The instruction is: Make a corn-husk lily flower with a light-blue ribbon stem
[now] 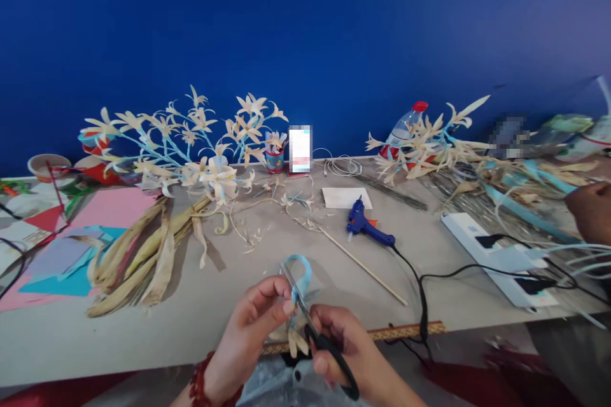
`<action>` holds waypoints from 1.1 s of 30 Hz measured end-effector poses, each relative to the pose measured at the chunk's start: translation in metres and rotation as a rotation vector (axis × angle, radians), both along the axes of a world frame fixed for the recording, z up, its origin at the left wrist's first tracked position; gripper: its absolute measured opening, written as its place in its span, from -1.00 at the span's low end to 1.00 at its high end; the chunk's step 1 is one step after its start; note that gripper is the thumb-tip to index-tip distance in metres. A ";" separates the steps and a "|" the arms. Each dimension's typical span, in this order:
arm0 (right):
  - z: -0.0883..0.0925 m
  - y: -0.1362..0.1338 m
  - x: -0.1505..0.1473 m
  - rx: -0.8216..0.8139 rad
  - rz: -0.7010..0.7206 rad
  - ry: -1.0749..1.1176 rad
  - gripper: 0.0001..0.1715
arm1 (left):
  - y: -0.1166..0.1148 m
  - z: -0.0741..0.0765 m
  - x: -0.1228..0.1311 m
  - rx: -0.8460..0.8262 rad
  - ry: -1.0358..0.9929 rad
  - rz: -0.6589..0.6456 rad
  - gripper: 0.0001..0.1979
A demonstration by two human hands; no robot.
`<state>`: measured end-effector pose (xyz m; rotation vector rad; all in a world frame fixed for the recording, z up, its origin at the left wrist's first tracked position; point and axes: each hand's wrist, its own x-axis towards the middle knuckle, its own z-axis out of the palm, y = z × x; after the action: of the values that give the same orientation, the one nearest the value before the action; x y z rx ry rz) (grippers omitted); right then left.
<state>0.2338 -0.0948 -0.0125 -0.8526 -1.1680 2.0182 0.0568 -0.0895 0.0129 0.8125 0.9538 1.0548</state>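
Note:
Near the table's front edge, my left hand pinches a small pale flower by its stem, petals pointing down. A light-blue paper strip curls up from the stem above my fingertips. My right hand grips black-handled scissors. Their blades run up and left beside the strip, close to my left fingertips; whether they touch the strip I cannot tell. Beyond my hands lie a blue glue gun and a thin wooden stick.
Dried husks and coloured paper lie left. Husk-flower branches stand behind. A white power strip with black cables lies right, near another person's hand. A phone stands at the back.

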 end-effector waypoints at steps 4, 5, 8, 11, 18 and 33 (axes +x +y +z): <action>-0.007 -0.001 0.001 0.003 -0.018 0.012 -0.27 | 0.001 0.000 0.000 -0.030 -0.016 0.001 -0.89; -0.007 -0.001 0.001 0.014 -0.023 0.006 -0.27 | 0.001 0.000 0.000 -0.041 -0.022 0.004 -0.89; -0.008 0.000 0.002 0.051 -0.034 -0.030 -0.25 | 0.001 0.001 0.000 -0.061 -0.035 0.006 -0.87; -0.007 0.001 0.003 0.085 -0.055 -0.096 -0.23 | 0.002 0.002 -0.001 -0.058 -0.038 0.010 -0.88; -0.004 0.000 0.008 -0.015 0.004 -0.119 -0.23 | 0.007 0.006 -0.006 -0.079 -0.046 -0.028 -0.86; 0.003 0.007 0.007 -0.018 0.056 -0.017 -0.25 | 0.009 0.007 -0.004 -0.152 -0.069 -0.103 -0.83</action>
<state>0.2405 -0.0876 -0.0098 -0.8557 -1.1970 2.0728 0.0532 -0.0807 0.0202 0.6885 0.9126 0.9045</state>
